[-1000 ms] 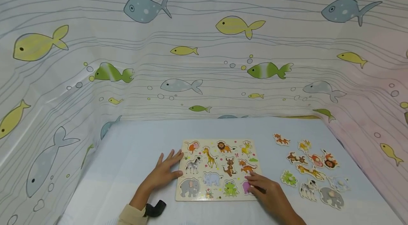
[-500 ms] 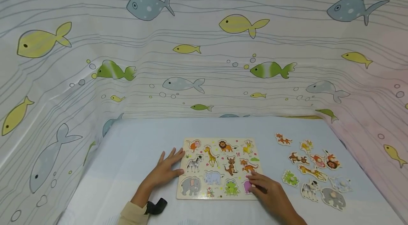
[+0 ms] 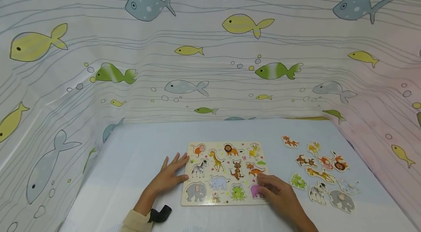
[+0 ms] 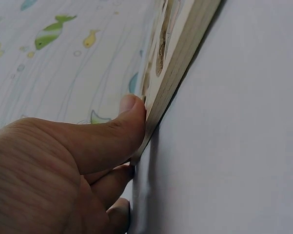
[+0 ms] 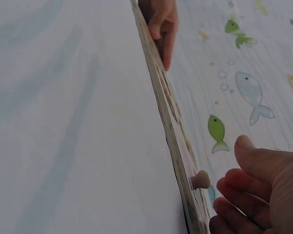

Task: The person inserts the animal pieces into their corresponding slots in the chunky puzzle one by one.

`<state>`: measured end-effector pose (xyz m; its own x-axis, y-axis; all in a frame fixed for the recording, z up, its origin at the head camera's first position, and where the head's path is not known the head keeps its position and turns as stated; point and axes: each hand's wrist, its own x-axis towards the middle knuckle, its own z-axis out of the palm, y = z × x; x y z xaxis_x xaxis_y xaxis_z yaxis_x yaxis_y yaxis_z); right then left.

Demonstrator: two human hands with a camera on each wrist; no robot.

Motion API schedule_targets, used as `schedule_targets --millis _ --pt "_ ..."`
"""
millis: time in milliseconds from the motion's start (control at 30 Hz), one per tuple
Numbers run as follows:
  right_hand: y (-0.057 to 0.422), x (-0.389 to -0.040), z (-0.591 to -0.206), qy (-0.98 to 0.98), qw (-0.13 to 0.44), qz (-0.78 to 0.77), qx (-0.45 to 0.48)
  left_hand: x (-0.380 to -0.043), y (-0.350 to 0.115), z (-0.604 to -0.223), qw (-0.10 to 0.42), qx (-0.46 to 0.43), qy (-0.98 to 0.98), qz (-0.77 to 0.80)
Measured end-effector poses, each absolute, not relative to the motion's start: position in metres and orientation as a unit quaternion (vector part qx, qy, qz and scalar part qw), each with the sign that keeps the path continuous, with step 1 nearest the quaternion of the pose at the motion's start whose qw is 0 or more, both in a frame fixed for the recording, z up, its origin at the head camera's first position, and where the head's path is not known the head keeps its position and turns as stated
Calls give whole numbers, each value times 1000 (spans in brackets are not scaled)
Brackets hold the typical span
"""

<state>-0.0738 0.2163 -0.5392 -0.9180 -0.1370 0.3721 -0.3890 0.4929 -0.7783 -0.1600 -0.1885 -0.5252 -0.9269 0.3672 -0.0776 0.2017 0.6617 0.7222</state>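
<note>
A wooden animal puzzle board (image 3: 227, 200) lies flat on the table. At its lower right corner is a purple animal piece (image 3: 255, 191), partly hidden by my right hand (image 3: 279, 191). In the right wrist view a pale knob (image 5: 201, 179) stands up from the board. My right hand's thumb and fingers are apart from that knob, holding nothing. My left hand (image 3: 169, 176) rests at the board's left edge with fingers spread. In the left wrist view its thumb (image 4: 131, 114) touches the board's side edge (image 4: 173, 83).
Loose animal pieces lie right of the board, among them an elephant (image 3: 342, 201), a zebra (image 3: 317, 192), a frog (image 3: 298, 181), a giraffe (image 3: 320, 174) and a tiger (image 3: 290, 141). A fish-patterned sheet (image 3: 217, 71) rises behind the table.
My right thumb and fingers have moved apart and let go of the purple piece, and more of it shows. My left hand stays at the board's edge.
</note>
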Motion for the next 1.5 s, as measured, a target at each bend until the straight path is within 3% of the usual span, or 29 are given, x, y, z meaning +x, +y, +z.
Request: schedule_targets --millis 400,600,867,1200,1367,1500 --pt "238 -71 -526 -854 188 465 137 -161 -188 -523 110 150 906 381" --pt "265 -63 -516 -885 201 413 80 -161 -189 -526 111 155 904 383" --pt "310 -40 -507 -915 177 363 -13 -158 -190 -524 101 167 902 384" --pt "369 -21 -511 -920 106 305 -224 -157 -193 -527 113 152 906 379" --pt "393 -18 -518 -915 93 313 -238 -156 -193 -529 111 144 905 385" --pt "404 -16 -527 -915 128 310 -223 -160 -191 -528 105 155 904 384"
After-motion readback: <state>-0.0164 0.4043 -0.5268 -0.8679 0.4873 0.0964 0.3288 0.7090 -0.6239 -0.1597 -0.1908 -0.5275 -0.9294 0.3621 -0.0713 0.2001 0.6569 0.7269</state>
